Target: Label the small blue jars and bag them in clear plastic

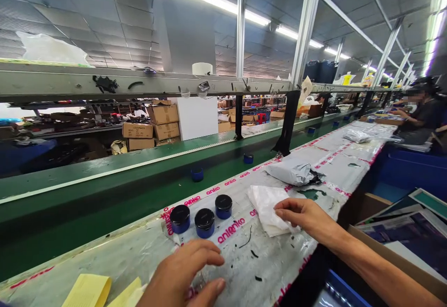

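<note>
My left hand [185, 274] hovers at the near side of the bench with thumb and fingers apart and nothing between them. Just beyond it stand three small round blue containers with glossy black tops: one on the left [180, 219], one in the middle [204, 223] and one on the right [223, 207]. To their right lies a stack of thin white sheets [267, 207]. My right hand [300, 214] is over the stack's right side, thumb and fingertips pinched at the top sheet. Whether one sheet or several are gripped is hidden.
A green conveyor belt [139, 209] runs behind the bench, carrying more blue containers [197, 174]. Yellow folded papers [87, 290] lie at the near left. A white plastic bag [289, 172] sits beyond the sheets. Metal posts [303, 32] rise behind. A co-worker [424, 113] sits far right.
</note>
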Demonstrator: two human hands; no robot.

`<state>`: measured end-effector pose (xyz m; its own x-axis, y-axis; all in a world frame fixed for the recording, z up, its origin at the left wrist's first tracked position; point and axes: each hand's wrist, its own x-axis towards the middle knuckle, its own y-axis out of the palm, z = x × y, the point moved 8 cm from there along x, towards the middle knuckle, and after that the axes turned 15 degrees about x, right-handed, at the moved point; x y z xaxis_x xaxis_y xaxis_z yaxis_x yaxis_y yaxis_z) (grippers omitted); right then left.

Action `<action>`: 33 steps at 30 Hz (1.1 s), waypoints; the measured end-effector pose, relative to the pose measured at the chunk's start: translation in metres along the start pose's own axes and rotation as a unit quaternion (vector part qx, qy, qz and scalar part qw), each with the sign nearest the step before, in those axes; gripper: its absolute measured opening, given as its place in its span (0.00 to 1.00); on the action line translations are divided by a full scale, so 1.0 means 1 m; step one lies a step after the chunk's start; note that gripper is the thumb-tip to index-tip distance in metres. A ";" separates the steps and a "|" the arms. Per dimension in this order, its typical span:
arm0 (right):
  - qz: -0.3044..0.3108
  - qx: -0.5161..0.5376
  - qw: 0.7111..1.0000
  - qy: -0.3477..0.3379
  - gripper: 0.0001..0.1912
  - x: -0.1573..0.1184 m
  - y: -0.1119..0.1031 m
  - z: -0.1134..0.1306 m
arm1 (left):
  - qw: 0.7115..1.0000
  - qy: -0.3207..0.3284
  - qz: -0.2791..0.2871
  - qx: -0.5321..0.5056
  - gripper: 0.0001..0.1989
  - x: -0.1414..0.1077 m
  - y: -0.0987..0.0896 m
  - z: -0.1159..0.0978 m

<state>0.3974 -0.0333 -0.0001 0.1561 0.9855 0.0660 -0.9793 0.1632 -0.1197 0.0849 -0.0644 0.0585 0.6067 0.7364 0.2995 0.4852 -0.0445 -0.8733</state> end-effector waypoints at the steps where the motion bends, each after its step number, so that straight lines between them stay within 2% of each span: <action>1: -0.001 0.028 1.000 0.005 0.16 0.000 0.001 0.001 | 1.000 0.007 0.016 -0.021 0.09 0.010 0.008 -0.009; 3: -0.003 0.085 0.996 0.016 0.16 -0.002 0.004 0.006 | 0.996 -0.006 0.055 -0.065 0.09 0.031 0.027 -0.023; 5: 0.000 0.134 0.991 0.026 0.17 -0.006 0.009 0.011 | 0.988 -0.063 0.078 -0.121 0.11 0.052 0.049 -0.030; 7: 0.010 0.165 0.986 0.028 0.19 -0.009 0.016 0.019 | 0.971 -0.108 0.080 -0.200 0.16 0.073 0.068 -0.035; 9: 0.026 0.178 0.983 0.025 0.19 -0.011 0.026 0.027 | 0.954 -0.123 0.068 -0.266 0.20 0.093 0.080 -0.042; 12: 0.044 0.205 0.977 0.029 0.20 -0.010 0.042 0.038 | 0.928 -0.106 0.033 -0.355 0.19 0.116 0.082 -0.047; 15: 0.085 0.232 0.969 0.031 0.20 -0.003 0.055 0.050 | 0.897 -0.063 0.026 -0.437 0.20 0.127 0.073 -0.046; 17: 0.116 0.218 0.969 0.013 0.19 0.003 0.059 0.060 | 0.896 -0.048 0.032 -0.440 0.18 0.129 0.064 -0.038; 19: 0.132 0.155 0.979 -0.024 0.17 0.010 0.058 0.069 | 0.918 -0.062 0.017 -0.392 0.13 0.128 0.053 -0.023; 21: 0.124 0.035 0.988 -0.090 0.13 0.016 0.056 0.079 | 0.955 -0.094 -0.024 -0.281 0.06 0.127 0.038 -0.003; 23: 0.086 -0.121 0.969 -0.195 0.06 0.022 0.058 0.092 | 0.987 -0.100 -0.086 -0.090 0.04 0.127 0.016 0.010; 24: 0.063 -0.199 0.944 -0.254 0.03 0.024 0.061 0.099 | 0.989 -0.086 -0.112 0.029 0.05 0.129 0.005 0.011; 26: 0.026 -0.332 0.876 -0.349 0.09 0.030 0.076 0.108 | 0.960 -0.045 -0.137 0.242 0.07 0.136 -0.006 0.009; 28: 0.014 -0.425 0.821 -0.380 0.12 0.044 0.095 0.106 | 0.922 -0.021 -0.135 0.361 0.10 0.145 -0.008 0.012; 30: 0.013 -0.473 0.802 -0.364 0.12 0.064 0.110 0.097 | 0.908 -0.027 -0.124 0.399 0.13 0.155 -0.005 0.023; 33: 0.026 -0.490 0.806 -0.332 0.10 0.088 0.127 0.075 | 0.904 -0.046 -0.085 0.416 0.13 0.163 0.009 0.043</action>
<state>0.2767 0.0710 0.0646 -0.3037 0.8040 0.5112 -0.3599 0.4000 -0.8429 0.1607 0.0841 0.0833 0.4941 0.7397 0.4569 -0.0994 0.5701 -0.8156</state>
